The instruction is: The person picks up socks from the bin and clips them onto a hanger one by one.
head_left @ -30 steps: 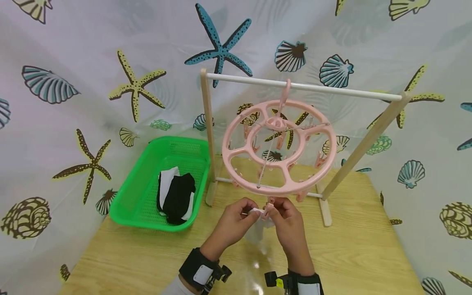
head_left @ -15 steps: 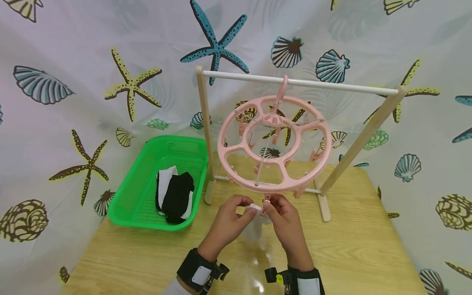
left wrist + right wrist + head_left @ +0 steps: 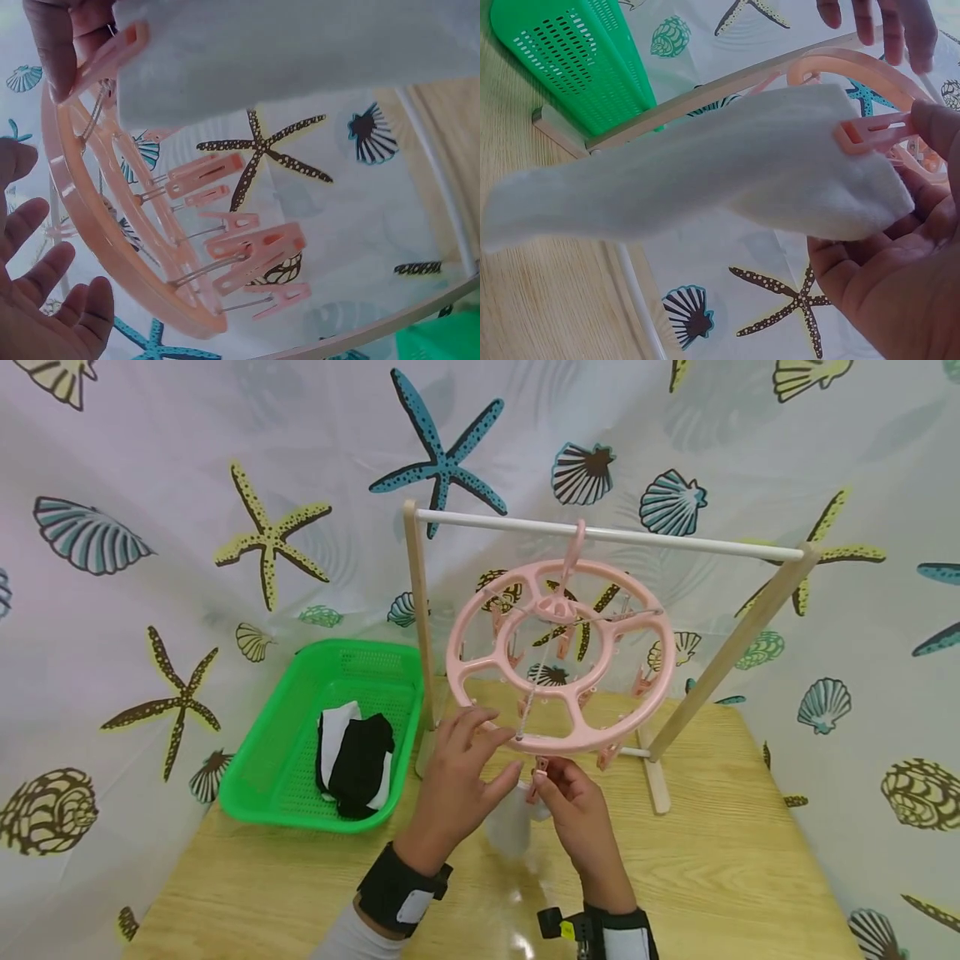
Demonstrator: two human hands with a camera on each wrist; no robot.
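Observation:
My right hand (image 3: 581, 814) pinches a pink clothespin (image 3: 874, 133) between thumb and fingers, below the front rim of the round pink hanger (image 3: 558, 745). A white sock (image 3: 705, 169) hangs from that clothespin's jaws; in the left wrist view the sock (image 3: 285, 60) fills the upper part. My left hand (image 3: 456, 777) is off the sock, its fingers spread beside the hanger's front left rim. Whether its fingertips touch the rim is hard to tell in the head view; the left wrist view shows them apart from it.
The hanger hooks over the white bar (image 3: 675, 542) of a wooden-legged rack (image 3: 738, 647). More pink clothespins (image 3: 259, 262) dangle from it. Left of the rack stands a green basket (image 3: 258, 777) holding black and white socks (image 3: 362, 764). All rest on a wooden table (image 3: 720, 877).
My left hand has let go of the sock's edge, opened, and moved up and slightly left towards the hanger's rim. The right hand stays on the clothespin.

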